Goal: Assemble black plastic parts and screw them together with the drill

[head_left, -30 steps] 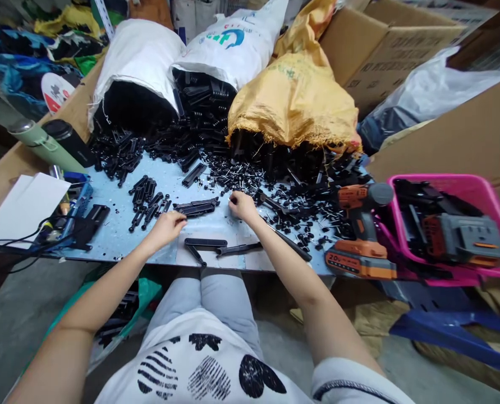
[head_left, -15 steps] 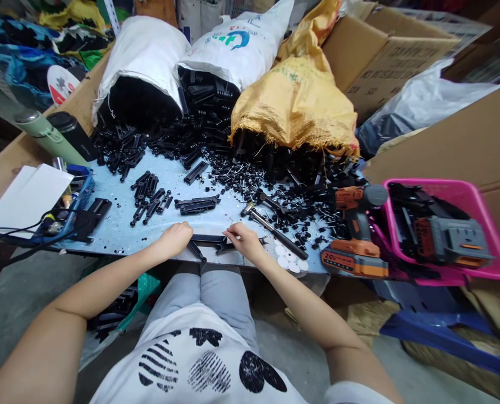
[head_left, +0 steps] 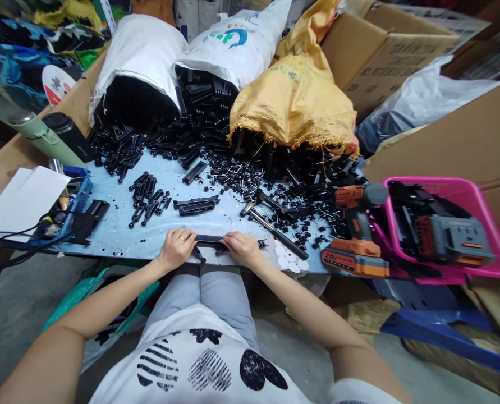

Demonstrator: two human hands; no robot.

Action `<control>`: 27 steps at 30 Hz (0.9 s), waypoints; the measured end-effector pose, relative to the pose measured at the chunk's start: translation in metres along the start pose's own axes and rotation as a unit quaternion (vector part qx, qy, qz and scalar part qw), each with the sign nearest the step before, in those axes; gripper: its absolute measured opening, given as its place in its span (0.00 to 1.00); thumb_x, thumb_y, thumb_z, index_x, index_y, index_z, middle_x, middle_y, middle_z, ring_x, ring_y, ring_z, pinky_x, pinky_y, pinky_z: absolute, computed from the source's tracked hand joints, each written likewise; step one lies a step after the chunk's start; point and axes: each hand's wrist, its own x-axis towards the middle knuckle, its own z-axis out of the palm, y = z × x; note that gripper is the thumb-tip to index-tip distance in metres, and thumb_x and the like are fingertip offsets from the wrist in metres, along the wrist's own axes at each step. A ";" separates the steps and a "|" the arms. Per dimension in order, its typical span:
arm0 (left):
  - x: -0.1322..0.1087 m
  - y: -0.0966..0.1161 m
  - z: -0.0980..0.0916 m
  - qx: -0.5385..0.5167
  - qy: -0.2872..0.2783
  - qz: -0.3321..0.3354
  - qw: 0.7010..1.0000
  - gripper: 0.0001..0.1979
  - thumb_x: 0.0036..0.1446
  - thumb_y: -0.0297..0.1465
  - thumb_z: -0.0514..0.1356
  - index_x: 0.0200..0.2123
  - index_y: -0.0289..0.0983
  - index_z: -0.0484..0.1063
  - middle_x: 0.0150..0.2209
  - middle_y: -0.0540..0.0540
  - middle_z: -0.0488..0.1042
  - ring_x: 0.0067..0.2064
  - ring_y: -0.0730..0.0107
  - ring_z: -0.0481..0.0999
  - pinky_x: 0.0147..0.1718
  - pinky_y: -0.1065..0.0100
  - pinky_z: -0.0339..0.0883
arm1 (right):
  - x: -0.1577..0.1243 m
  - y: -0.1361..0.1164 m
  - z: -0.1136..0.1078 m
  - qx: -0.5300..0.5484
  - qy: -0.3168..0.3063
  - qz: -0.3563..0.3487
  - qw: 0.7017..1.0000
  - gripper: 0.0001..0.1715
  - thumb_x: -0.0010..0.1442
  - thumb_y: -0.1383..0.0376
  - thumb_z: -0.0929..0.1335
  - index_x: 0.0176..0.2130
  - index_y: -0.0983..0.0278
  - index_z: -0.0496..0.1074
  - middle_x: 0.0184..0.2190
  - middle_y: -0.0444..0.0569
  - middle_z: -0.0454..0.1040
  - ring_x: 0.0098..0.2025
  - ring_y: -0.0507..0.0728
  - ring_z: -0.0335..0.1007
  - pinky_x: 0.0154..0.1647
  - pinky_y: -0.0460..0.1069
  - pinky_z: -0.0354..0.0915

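Observation:
At the front edge of the blue table lies a long black plastic part (head_left: 209, 239), with a hand at each end. My left hand (head_left: 177, 247) is closed on its left end, a ring on one finger. My right hand (head_left: 240, 247) has its fingers pinched together over the right side; what the fingertips hold is too small to tell. A small black arm (head_left: 199, 256) sticks out below the part, between the hands. Just behind lies a stack of black parts (head_left: 196, 205), and a hammer (head_left: 275, 229) rests to the right.
White round discs (head_left: 289, 259), a cordless drill (head_left: 357, 230) and a pink basket (head_left: 496, 241) stand on the right. Black parts spill from white sacks (head_left: 138, 50) and a yellow sack (head_left: 296, 104) at the back. A blue tray (head_left: 81, 196) and green bottle (head_left: 45, 137) are left.
My left hand has turned, showing its back and ring. My right hand has moved slightly down, its fingers closer together. The small black arm is less spread from the long part.

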 end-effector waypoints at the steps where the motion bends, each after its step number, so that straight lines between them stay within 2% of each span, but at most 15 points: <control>1: 0.003 0.002 0.002 -0.005 -0.005 0.031 1.000 0.16 0.63 0.31 0.49 0.49 0.34 0.69 0.46 0.36 0.74 0.50 0.56 0.71 0.46 0.55 0.62 | -0.002 0.002 -0.001 -0.003 -0.013 -0.011 1.000 0.13 0.65 0.61 0.62 0.40 0.63 0.73 0.38 0.52 0.76 0.39 0.54 0.70 0.41 0.48 0.65; 3: 0.009 0.006 0.009 -0.015 -0.019 0.091 0.996 0.17 0.63 0.31 0.49 0.52 0.34 0.67 0.51 0.36 0.72 0.55 0.56 0.68 0.51 0.54 0.58 | -0.007 0.007 -0.006 -0.004 -0.043 -0.036 0.998 0.15 0.64 0.59 0.62 0.46 0.63 0.72 0.42 0.53 0.74 0.43 0.55 0.69 0.44 0.50 0.64; 5: 0.016 0.010 0.016 -0.020 -0.042 0.133 0.990 0.18 0.63 0.33 0.50 0.54 0.33 0.65 0.55 0.35 0.68 0.58 0.54 0.65 0.54 0.54 0.56 | -0.013 0.012 -0.015 -0.026 -0.075 -0.040 0.996 0.24 0.62 0.53 0.63 0.52 0.63 0.68 0.47 0.56 0.72 0.47 0.58 0.66 0.47 0.53 0.62; 7: 0.022 0.012 0.021 -0.020 -0.075 0.149 0.986 0.21 0.62 0.36 0.52 0.56 0.31 0.62 0.58 0.32 0.64 0.57 0.54 0.65 0.53 0.54 0.57 | -0.017 0.018 -0.023 -0.070 -0.099 -0.011 0.993 0.35 0.58 0.45 0.63 0.55 0.66 0.65 0.48 0.59 0.70 0.47 0.61 0.65 0.46 0.54 0.61; 9: 0.027 0.014 0.024 -0.016 -0.109 0.152 0.982 0.24 0.62 0.38 0.52 0.57 0.30 0.60 0.58 0.30 0.63 0.54 0.55 0.68 0.51 0.56 0.59 | -0.021 0.026 -0.029 -0.107 -0.119 0.019 0.987 0.42 0.55 0.40 0.62 0.53 0.69 0.66 0.45 0.60 0.71 0.44 0.62 0.65 0.43 0.54 0.60; 12: 0.030 0.013 0.023 -0.010 -0.134 0.156 0.979 0.27 0.62 0.41 0.50 0.58 0.29 0.58 0.56 0.30 0.66 0.51 0.56 0.70 0.48 0.58 0.61 | -0.028 0.042 -0.037 -0.121 -0.110 0.038 0.986 0.36 0.59 0.42 0.60 0.49 0.68 0.68 0.42 0.59 0.72 0.42 0.62 0.66 0.41 0.53 0.59; 15: 0.028 0.011 0.020 -0.003 -0.126 0.163 0.978 0.25 0.63 0.39 0.50 0.58 0.29 0.58 0.54 0.31 0.67 0.51 0.57 0.70 0.47 0.59 0.60 | -0.034 0.056 -0.049 -0.143 -0.018 0.152 0.978 0.27 0.66 0.51 0.56 0.48 0.68 0.68 0.40 0.58 0.72 0.41 0.61 0.65 0.39 0.52 0.58; 16: 0.027 0.011 0.020 0.001 -0.120 0.164 0.979 0.24 0.63 0.38 0.49 0.58 0.30 0.59 0.53 0.32 0.68 0.51 0.56 0.69 0.46 0.59 0.60 | -0.036 0.059 -0.053 -0.144 -0.006 0.174 0.974 0.26 0.66 0.53 0.55 0.47 0.68 0.68 0.39 0.58 0.72 0.40 0.60 0.65 0.39 0.52 0.58; 17: 0.026 0.011 0.020 0.006 -0.116 0.163 0.980 0.24 0.63 0.38 0.49 0.58 0.30 0.59 0.53 0.32 0.68 0.51 0.56 0.69 0.46 0.59 0.60 | -0.037 0.060 -0.056 -0.141 -0.017 0.168 0.976 0.26 0.66 0.52 0.55 0.47 0.68 0.68 0.39 0.57 0.72 0.40 0.60 0.65 0.39 0.51 0.57; 20: 0.028 0.013 0.024 0.009 -0.115 0.152 0.982 0.26 0.63 0.41 0.49 0.58 0.30 0.59 0.50 0.32 0.69 0.48 0.55 0.70 0.42 0.59 0.61 | -0.037 0.052 -0.052 -0.134 -0.119 0.043 0.983 0.31 0.62 0.45 0.59 0.46 0.67 0.69 0.39 0.57 0.72 0.42 0.61 0.65 0.42 0.52 0.56; 21: 0.030 0.013 0.025 0.006 -0.119 0.145 0.982 0.27 0.63 0.42 0.48 0.58 0.30 0.59 0.49 0.32 0.70 0.46 0.56 0.71 0.41 0.60 0.61 | -0.035 0.048 -0.047 -0.146 -0.140 0.013 0.979 0.32 0.60 0.43 0.59 0.42 0.67 0.71 0.37 0.57 0.72 0.40 0.60 0.65 0.41 0.52 0.55; 23: 0.037 0.013 0.024 -0.005 -0.129 0.119 0.984 0.28 0.63 0.44 0.47 0.55 0.28 0.63 0.44 0.32 0.72 0.43 0.57 0.72 0.37 0.62 0.62 | -0.030 0.038 -0.037 -0.176 -0.143 -0.004 0.974 0.33 0.60 0.42 0.59 0.32 0.67 0.72 0.29 0.55 0.71 0.34 0.58 0.64 0.36 0.50 0.54; 25: 0.043 0.011 0.015 -0.020 -0.138 0.091 0.986 0.28 0.63 0.47 0.45 0.45 0.28 0.71 0.36 0.35 0.74 0.38 0.59 0.72 0.34 0.63 0.63 | -0.024 0.028 -0.037 -0.182 -0.121 -0.013 0.976 0.34 0.60 0.41 0.57 0.24 0.66 0.68 0.22 0.52 0.67 0.28 0.56 0.62 0.31 0.49 0.51; 27: 0.043 0.012 -0.003 -0.046 -0.129 0.083 0.987 0.30 0.62 0.49 0.42 0.32 0.31 0.73 0.28 0.38 0.73 0.32 0.62 0.72 0.31 0.65 0.63 | -0.017 0.015 -0.051 -0.145 -0.112 -0.049 0.982 0.37 0.60 0.40 0.55 0.22 0.65 0.66 0.20 0.50 0.65 0.26 0.54 0.60 0.28 0.49 0.50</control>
